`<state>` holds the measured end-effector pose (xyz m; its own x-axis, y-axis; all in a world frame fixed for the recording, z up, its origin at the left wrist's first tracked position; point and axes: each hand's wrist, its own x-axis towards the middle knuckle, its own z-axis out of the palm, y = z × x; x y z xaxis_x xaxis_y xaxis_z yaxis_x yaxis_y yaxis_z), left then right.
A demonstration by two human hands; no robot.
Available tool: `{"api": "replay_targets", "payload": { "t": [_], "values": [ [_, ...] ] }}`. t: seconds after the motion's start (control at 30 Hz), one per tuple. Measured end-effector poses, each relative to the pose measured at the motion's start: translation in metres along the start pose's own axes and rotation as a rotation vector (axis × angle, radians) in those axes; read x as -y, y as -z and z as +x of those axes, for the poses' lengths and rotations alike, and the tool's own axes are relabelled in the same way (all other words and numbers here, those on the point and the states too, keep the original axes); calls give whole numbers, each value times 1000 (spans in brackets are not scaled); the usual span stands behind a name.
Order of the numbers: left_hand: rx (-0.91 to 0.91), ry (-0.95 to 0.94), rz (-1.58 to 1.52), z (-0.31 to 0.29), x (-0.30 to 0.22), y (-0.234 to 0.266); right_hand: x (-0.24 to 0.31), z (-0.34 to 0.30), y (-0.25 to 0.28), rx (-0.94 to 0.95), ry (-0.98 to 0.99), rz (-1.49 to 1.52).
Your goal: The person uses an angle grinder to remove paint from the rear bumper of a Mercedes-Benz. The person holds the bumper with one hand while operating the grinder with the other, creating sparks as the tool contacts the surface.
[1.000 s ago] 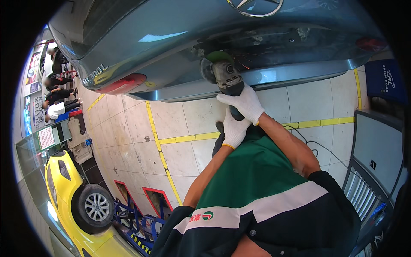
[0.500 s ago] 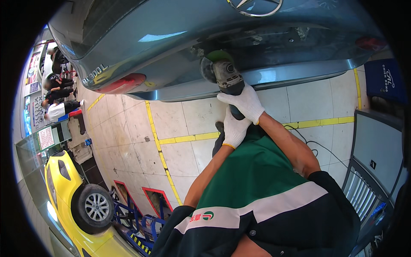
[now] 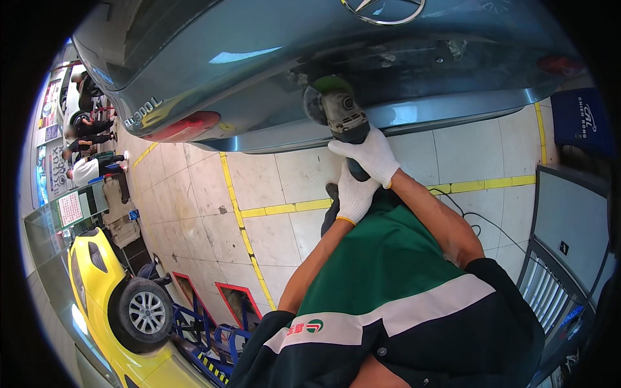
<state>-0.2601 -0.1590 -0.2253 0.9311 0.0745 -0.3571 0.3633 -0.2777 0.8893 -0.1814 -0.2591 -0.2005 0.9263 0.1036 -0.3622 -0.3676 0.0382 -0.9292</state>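
Note:
An angle grinder [image 3: 343, 113] is held against the rear panel of a grey-blue car [image 3: 259, 84], to the left of the panel's middle. Its guard and disc side face the bodywork, and where the disc meets the paint is partly hidden. My right hand [image 3: 370, 157], in a white knitted glove, wraps round the grinder's body behind its head. Behind it, my left hand [image 3: 355, 194], gloved the same way, grips the rear end of the tool. Scuffed, bare-looking patches [image 3: 456, 49] mark the panel to the right.
A bumper [image 3: 446, 111] juts out below the panel. A black cable [image 3: 469, 215] trails over the tiled floor towards a grey cabinet [image 3: 569, 220] at right. A yellow car [image 3: 97, 271] stands at lower left beside blue metal frames [image 3: 226, 339]. Several people [image 3: 90, 168] are farther back.
My hands and the grinder keep practically the same place. In the left background, a person in a white top has shifted slightly, and a dark shape now shows above the yellow car's wheel.

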Motion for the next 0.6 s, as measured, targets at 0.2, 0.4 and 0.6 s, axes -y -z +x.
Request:
{"api": "replay_targets", "payload": {
  "t": [0.2,0.4,0.6],
  "values": [
    [11,19,-24,-2,-3,1,-4,1,-3,1,-1,-15],
    [-17,-6,-3,-1,0,0,2,0,-1,6,8,-7],
    [-7,-10,3,0,0,1,4,-1,0,8,12,16]
  ]
}}
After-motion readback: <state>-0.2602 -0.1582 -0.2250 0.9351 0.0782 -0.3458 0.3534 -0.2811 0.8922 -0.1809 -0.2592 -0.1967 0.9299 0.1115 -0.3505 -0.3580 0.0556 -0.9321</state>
